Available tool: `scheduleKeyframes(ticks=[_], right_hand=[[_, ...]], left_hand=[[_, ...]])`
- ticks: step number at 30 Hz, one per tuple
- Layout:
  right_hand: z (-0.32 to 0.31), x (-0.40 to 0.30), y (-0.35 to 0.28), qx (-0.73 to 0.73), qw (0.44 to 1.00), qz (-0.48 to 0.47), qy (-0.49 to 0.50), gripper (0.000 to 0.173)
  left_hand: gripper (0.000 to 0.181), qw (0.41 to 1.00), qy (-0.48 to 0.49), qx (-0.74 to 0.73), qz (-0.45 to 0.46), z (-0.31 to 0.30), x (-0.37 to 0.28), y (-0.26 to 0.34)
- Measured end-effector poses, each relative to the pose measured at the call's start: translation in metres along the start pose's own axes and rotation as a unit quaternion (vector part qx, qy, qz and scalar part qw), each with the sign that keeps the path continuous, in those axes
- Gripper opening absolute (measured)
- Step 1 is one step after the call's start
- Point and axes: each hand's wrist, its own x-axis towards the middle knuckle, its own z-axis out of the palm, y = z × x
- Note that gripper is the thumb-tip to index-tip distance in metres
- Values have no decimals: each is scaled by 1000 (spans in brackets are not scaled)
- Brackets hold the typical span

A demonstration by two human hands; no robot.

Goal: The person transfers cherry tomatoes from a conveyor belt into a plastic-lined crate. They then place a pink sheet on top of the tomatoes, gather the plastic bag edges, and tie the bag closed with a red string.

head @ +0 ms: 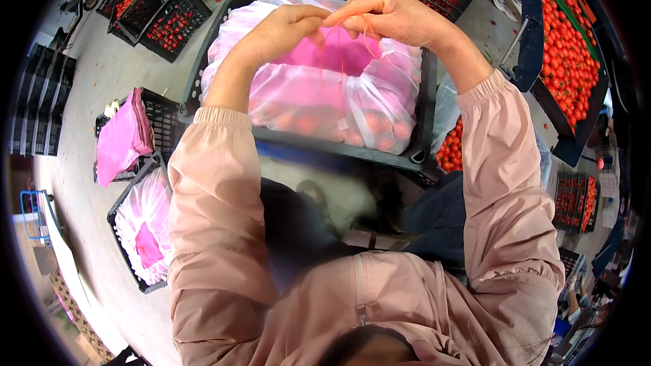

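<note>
Before me stands a black plastic crate (428,107) lined with a white translucent mesh bag (292,92). Tomatoes (305,121) show through the bag's near side, and pink sheet (351,61) shows in its gathered mouth. Above that mouth, thin orange-red string (374,40) loops between my fingers. My left hand (287,28) pinches it with thumb and forefinger. My right hand (394,15) meets it there, with the string looped about its fingers. Strands hang down toward the bag; their lower ends are hard to make out.
At left, pink sheets (122,137) lie on a black crate, beside another bagged crate (145,223). Stacked black crates (43,99) stand farther left. Crates of tomatoes (170,30) sit at the back. A sorting bin (569,61) full of tomatoes is at right, near a person's shoes (504,8).
</note>
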Motion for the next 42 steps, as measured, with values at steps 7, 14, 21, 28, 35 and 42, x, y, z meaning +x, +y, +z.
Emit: scheduleKeyframes(ticks=[7,14,21,28,35,42], right_hand=[[4,8,29,-283,943,-153,90,19],[28,18,32,-403,863,-195,233,28],[32,19,34,-322,885,-220,254,21],[11,5,27,-144,965,-118,184,23],[12,-6,32,44,978,-61,196,25],[-2,-29,55,-78,950,101,287,24]], left_hand=[[35,990,22,-136,-22,-7,3,11],[41,959,-89,-266,-42,4,3,14],[39,928,-57,-362,-71,11,8,-4],[30,983,180,-20,8,0,1,7],[12,889,349,287,70,3,-4,-1],[9,808,375,455,15,-18,-20,-38]])
